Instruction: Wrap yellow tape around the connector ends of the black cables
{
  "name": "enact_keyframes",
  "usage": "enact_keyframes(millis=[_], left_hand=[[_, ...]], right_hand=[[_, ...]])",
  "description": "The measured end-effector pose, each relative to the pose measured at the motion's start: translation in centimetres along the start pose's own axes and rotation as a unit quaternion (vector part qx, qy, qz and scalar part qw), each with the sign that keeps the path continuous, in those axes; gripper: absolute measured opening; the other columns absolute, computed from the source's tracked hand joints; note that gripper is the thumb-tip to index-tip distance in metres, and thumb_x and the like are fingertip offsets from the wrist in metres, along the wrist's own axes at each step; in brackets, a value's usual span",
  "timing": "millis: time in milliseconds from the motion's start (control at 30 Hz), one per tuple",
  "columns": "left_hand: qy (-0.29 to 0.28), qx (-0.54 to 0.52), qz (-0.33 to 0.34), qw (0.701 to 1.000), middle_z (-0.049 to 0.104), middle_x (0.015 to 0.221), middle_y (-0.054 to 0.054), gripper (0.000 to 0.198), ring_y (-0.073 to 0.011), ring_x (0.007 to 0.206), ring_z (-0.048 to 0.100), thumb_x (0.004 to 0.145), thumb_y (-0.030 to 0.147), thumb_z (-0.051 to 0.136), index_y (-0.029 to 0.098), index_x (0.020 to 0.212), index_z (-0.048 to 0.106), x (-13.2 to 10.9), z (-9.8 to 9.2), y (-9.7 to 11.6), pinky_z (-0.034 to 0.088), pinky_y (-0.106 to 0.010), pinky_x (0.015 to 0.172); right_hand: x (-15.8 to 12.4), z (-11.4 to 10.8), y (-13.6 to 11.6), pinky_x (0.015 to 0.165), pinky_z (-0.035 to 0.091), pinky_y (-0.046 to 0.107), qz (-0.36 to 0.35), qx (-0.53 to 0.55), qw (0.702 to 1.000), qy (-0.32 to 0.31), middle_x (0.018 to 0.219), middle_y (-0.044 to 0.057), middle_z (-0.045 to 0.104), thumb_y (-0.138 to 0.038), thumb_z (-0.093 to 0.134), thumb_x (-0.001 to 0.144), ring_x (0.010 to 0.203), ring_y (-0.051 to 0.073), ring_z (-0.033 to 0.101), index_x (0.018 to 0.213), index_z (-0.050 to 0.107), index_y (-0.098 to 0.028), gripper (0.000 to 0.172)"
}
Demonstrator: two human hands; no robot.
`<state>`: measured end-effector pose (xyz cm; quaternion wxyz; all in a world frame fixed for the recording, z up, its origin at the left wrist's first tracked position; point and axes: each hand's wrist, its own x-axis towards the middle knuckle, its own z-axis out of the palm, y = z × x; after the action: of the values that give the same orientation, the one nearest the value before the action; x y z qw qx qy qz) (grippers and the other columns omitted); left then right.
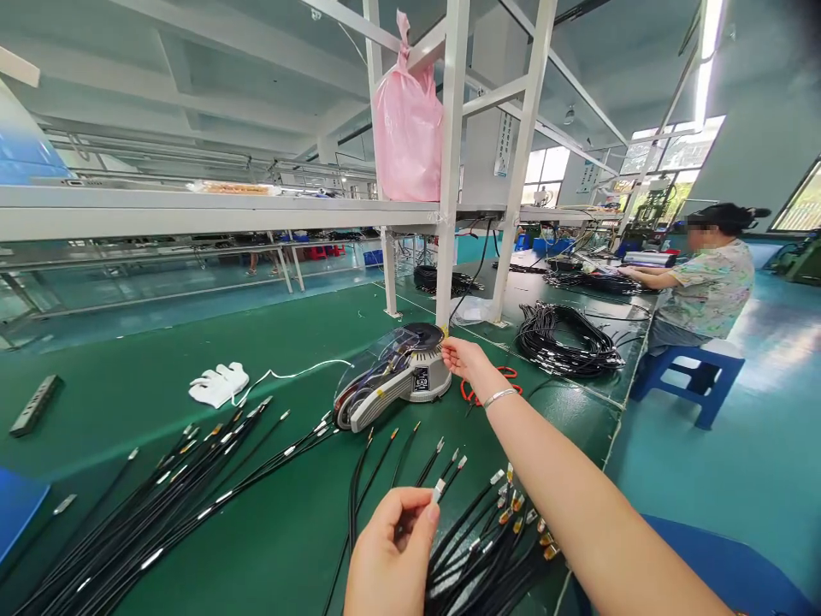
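The green surface (83, 428) ran ahead of me, with the tape machine (391, 381) at twelve o'clock and the black cables (487, 547) fanned out around six. My right hand (467, 358) was partly open, its fingertips at the machine's rim; whether it held anything I could not tell. My left hand (391, 556) pinched one cable (438, 489) near its pale tip. A loose pinch could have dropped it, and a snag could have tangled the others.

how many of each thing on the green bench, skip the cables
automatic tape dispenser: 1
bundle of white gloves: 1
red-handled cutters: 1
dark power strip: 1
total: 4
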<state>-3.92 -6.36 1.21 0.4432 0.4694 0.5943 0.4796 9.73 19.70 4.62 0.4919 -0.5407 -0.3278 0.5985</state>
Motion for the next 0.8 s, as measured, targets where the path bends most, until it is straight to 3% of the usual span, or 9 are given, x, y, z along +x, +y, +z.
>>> enact_keyframes(millis=[167, 267, 333, 467, 567, 667, 800], left_hand=[[0.027, 0.055, 0.060, 0.996, 0.067, 0.076, -0.003, 0.035, -0.0179, 0.063, 0.059, 0.076, 0.054, 0.063, 0.022, 0.085, 0.071, 0.0, -0.2, 0.4, 0.045, -0.026, 0.054], [0.068, 0.076, 0.133, 0.986, 0.067, 0.078, -0.003, 0.025, -0.0190, 0.069, 0.062, 0.078, 0.046, 0.062, 0.022, 0.079, 0.071, -0.2, 0.0, 0.3, 0.050, -0.028, 0.063], [0.086, 0.085, 0.161, 0.980, 0.068, 0.081, -0.003, 0.020, -0.0185, 0.073, 0.064, 0.080, 0.040, 0.061, 0.023, 0.082, 0.070, -0.3, 0.2, 0.2, 0.051, -0.028, 0.068], [0.112, 0.086, 0.171, 0.975, 0.067, 0.084, -0.002, 0.016, -0.0159, 0.074, 0.064, 0.083, 0.031, 0.059, 0.022, 0.095, 0.065, -0.6, 0.8, -0.3, 0.052, -0.028, 0.071], [0.122, 0.097, 0.189, 0.970, 0.066, 0.083, -0.002, 0.018, -0.0155, 0.076, 0.065, 0.084, 0.027, 0.058, 0.021, 0.101, 0.060, -0.9, 1.5, -0.5, 0.054, -0.028, 0.071], [0.126, 0.129, 0.229, 0.957, 0.065, 0.087, -0.002, 0.020, -0.0153, 0.079, 0.065, 0.085, 0.024, 0.057, 0.021, 0.105, 0.058, -1.2, 1.9, -0.9, 0.054, -0.029, 0.072], [0.138, 0.179, 0.313, 0.923, 0.063, 0.092, -0.003, 0.017, -0.0144, 0.081, 0.063, 0.086, 0.017, 0.057, 0.022, 0.103, 0.057, -1.4, 1.9, -1.4, 0.053, -0.029, 0.075]], right_hand=[[-1.9, 0.4, -1.1, 0.063, 0.054, 0.027, -0.054, 0.021, 0.998, 0.021, 0.095, 0.005, 0.062, -0.028, 0.057, 0.093, 0.074, 0.013, 0.062, 0.104, 0.059, -0.011, 0.020], [-5.2, 0.0, -0.9, 0.058, 0.051, 0.021, -0.105, 0.049, 0.993, 0.007, 0.080, 0.001, 0.063, -0.029, 0.061, 0.090, 0.063, 0.009, 0.058, 0.089, 0.062, -0.011, 0.017], [-8.6, -1.1, 0.9, 0.062, 0.049, 0.018, -0.128, 0.073, 0.989, -0.025, 0.074, -0.001, 0.064, -0.031, 0.070, 0.081, 0.062, 0.006, 0.057, 0.079, 0.066, -0.013, 0.018], [-16.9, -4.1, 7.2, 0.066, 0.049, 0.022, -0.105, 0.109, 0.984, -0.090, 0.084, 0.004, 0.070, -0.036, 0.077, 0.070, 0.072, 0.012, 0.061, 0.084, 0.073, -0.017, 0.024], [-21.5, -5.3, 11.3, 0.070, 0.049, 0.025, -0.060, 0.114, 0.988, -0.081, 0.084, 0.006, 0.072, -0.039, 0.076, 0.070, 0.077, 0.015, 0.062, 0.082, 0.076, -0.019, 0.024], [-23.6, -5.2, 12.7, 0.081, 0.050, 0.030, -0.071, 0.113, 0.987, -0.094, 0.090, 0.006, 0.073, -0.039, 0.074, 0.074, 0.088, 0.018, 0.064, 0.089, 0.077, -0.022, 0.023], [-24.0, -4.8, 12.3, 0.088, 0.051, 0.035, -0.099, 0.113, 0.984, -0.099, 0.094, 0.006, 0.074, -0.036, 0.074, 0.074, 0.092, 0.022, 0.066, 0.088, 0.078, -0.023, 0.020]])
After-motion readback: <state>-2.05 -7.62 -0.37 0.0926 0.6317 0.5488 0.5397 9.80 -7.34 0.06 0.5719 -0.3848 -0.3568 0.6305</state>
